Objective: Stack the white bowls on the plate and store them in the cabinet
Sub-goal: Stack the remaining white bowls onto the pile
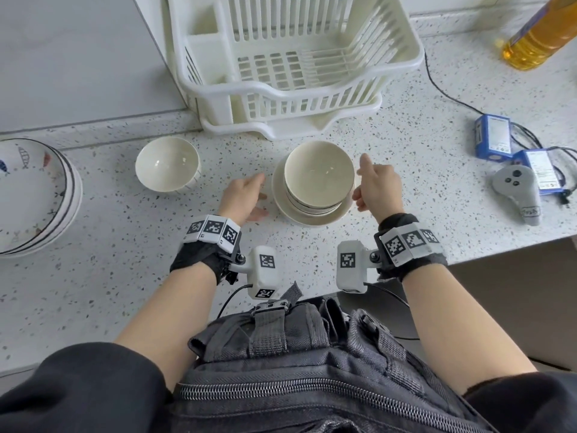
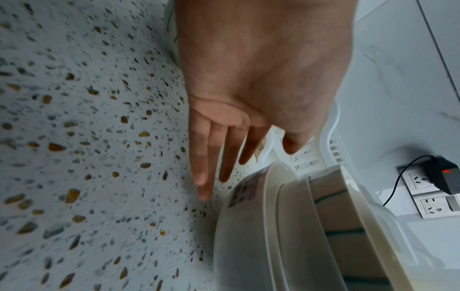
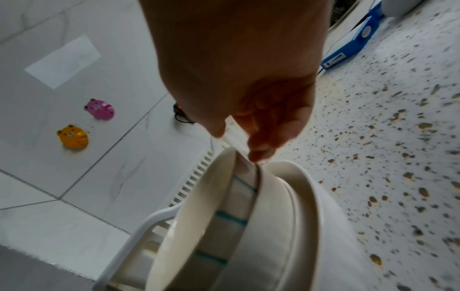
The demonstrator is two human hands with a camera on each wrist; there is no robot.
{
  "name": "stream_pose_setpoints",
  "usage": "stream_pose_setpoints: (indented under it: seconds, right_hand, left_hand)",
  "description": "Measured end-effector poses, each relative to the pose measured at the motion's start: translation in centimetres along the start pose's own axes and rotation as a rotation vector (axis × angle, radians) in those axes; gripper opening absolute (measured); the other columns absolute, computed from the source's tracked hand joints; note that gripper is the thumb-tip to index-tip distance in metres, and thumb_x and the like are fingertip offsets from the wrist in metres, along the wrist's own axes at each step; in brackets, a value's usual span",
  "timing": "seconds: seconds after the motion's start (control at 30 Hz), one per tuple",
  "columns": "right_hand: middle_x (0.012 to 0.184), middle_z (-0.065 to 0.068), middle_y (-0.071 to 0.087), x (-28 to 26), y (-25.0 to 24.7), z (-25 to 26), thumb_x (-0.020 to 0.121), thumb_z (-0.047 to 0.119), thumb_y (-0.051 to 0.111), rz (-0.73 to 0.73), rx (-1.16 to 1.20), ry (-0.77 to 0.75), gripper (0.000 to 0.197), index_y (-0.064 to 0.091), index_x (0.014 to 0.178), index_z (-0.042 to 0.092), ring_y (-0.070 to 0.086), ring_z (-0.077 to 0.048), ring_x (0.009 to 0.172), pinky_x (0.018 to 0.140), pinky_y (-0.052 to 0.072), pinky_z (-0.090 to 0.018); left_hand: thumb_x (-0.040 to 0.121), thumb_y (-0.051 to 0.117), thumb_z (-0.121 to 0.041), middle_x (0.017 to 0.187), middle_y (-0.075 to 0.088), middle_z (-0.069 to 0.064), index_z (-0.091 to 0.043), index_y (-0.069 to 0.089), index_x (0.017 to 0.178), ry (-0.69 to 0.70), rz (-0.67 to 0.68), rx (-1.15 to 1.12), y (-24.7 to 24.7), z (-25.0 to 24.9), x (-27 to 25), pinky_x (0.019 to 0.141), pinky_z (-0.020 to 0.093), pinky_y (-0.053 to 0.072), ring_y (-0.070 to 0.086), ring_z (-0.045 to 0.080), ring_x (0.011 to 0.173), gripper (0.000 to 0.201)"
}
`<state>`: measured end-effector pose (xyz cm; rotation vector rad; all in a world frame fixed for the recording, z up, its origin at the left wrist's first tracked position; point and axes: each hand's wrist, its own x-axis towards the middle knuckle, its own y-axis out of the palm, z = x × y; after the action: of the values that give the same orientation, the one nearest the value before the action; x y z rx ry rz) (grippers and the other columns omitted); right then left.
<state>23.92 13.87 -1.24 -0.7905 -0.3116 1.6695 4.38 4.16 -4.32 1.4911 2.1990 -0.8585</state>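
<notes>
Stacked white bowls (image 1: 318, 176) sit on plate (image 1: 307, 215) on worktop (image 1: 125, 245), left hand (image 1: 245, 198) and right hand (image 1: 379, 185) flank it, both relaxed, holding nothing.

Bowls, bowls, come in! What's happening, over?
Left hand and right hand open, flanking the stacked bowls on the plate. One bowl still loose. Nothing blocking.
</notes>
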Motion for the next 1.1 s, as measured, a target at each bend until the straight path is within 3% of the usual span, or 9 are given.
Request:
stream_pose_setpoints:
  seconds: [0.07, 0.17, 0.33, 0.43, 0.5, 0.63, 0.77, 0.93, 1.1]
  right_hand:
    - [0.069, -0.029, 0.063, 0.2, 0.6, -0.9, 0.095, 0.028, 0.037, -0.077, -0.02, 0.021, 0.049, 0.057, 0.07, -0.01, 0.057, -0.03, 0.055, 0.068, 0.057, -0.051]
    - [0.065, -0.013, 0.056, -0.1, 1.7, -1.9, 0.092, 0.023, 0.041, -0.077, -0.01, 0.101, 0.037, 0.049, 0.059, 0.008, 0.056, -0.027, 0.051, 0.069, 0.059, -0.051]
    - [0.09, -0.014, 0.059, -1.1, 3.2, -2.6, 0.094, 0.021, 0.04, -0.001, 0.025, 0.174, 0.027, 0.058, 0.084, 0.004, 0.06, -0.027, 0.067, 0.07, 0.06, -0.051]
    - [0.103, -0.014, 0.056, -1.3, 3.8, -2.5, 0.098, 0.023, 0.035, 0.033, 0.086, 0.224, 0.033, 0.058, 0.097, 0.0, 0.06, -0.033, 0.088, 0.07, 0.059, -0.052]
    - [0.107, -0.016, 0.058, -1.4, 4.1, -2.5, 0.097, 0.024, 0.034, 0.029, 0.12, 0.25, 0.038, 0.059, 0.108, -0.002, 0.062, -0.036, 0.094, 0.07, 0.059, -0.055]
    - [0.098, -0.016, 0.062, -1.3, 4.3, -3.0, 0.095, 0.028, 0.035, -0.014, 0.108, 0.231, 0.033, 0.06, 0.093, 0.006, 0.065, -0.041, 0.095, 0.072, 0.058, -0.058]
    - [0.097, -0.015, 0.06, -1.7, 4.5, -2.6, 0.097, 0.026, 0.034, -0.03, 0.123, 0.225, 0.03, 0.058, 0.092, 0.009, 0.064, -0.038, 0.093, 0.07, 0.058, -0.057]
    - [0.091, -0.014, 0.061, -1.2, 4.8, -3.5, 0.093, 0.029, 0.033, -0.056, 0.086, 0.189, 0.033, 0.058, 0.087, 0.009, 0.064, -0.041, 0.092, 0.075, 0.056, -0.06]
    - [0.1, -0.016, 0.061, -1.5, 4.2, -3.0, 0.097, 0.028, 0.033, -0.011, 0.107, 0.194, 0.034, 0.06, 0.097, 0.007, 0.066, -0.037, 0.09, 0.064, 0.059, -0.055]
  left_hand:
    - [0.094, 0.038, -0.045, 0.102, 0.069, 0.015, -0.009, 0.057, 0.089, -0.052, -0.151, -0.053, -1.1, 0.7, 0.3, 0.077, 0.047, 0.059, 0.071, 0.028, 0.074, 0.041]
    - [0.094, 0.035, -0.051, 0.106, 0.067, 0.016, -0.004, 0.052, 0.121, -0.163, -0.255, -0.175, -2.8, 2.4, 0.7, 0.06, 0.035, 0.058, 0.069, 0.028, 0.07, 0.057]
    - [0.095, 0.034, -0.05, 0.105, 0.064, 0.02, -0.006, 0.037, 0.137, -0.271, -0.409, -0.46, -5.9, 5.2, 1.3, 0.073, 0.042, 0.058, 0.068, 0.036, 0.079, 0.061]
    - [0.098, 0.037, -0.04, 0.104, 0.063, 0.019, -0.001, 0.041, 0.13, -0.226, -0.495, -0.564, -7.3, 5.7, 1.8, 0.068, 0.038, 0.059, 0.067, 0.029, 0.069, 0.051]
    - [0.099, 0.038, -0.029, 0.106, 0.063, 0.02, 0.0, 0.038, 0.131, -0.199, -0.526, -0.608, -7.9, 5.7, 2.2, 0.056, 0.031, 0.059, 0.066, 0.025, 0.063, 0.043]
    - [0.097, 0.031, -0.009, 0.105, 0.064, 0.024, -0.002, 0.027, 0.139, -0.204, -0.54, -0.659, -8.5, 5.3, 2.6, 0.049, 0.026, 0.057, 0.067, 0.024, 0.062, 0.043]
    - [0.088, 0.03, 0.006, 0.104, 0.064, 0.03, 0.006, 0.036, 0.134, -0.214, -0.501, -0.664, -9.1, 4.6, 2.4, 0.047, 0.022, 0.056, 0.068, 0.026, 0.065, 0.047]
    - [0.088, 0.033, 0.007, 0.096, 0.063, 0.025, 0.003, 0.04, 0.132, -0.09, -0.412, -0.572, -8.0, 2.5, 1.2, 0.056, 0.027, 0.06, 0.07, 0.027, 0.063, 0.044]
    - [0.094, 0.034, 0.0, 0.096, 0.066, 0.023, -0.006, 0.041, 0.132, 0.122, -0.3, -0.359, -6.4, -1.2, -0.4, 0.051, 0.024, 0.058, 0.072, 0.022, 0.057, 0.039]
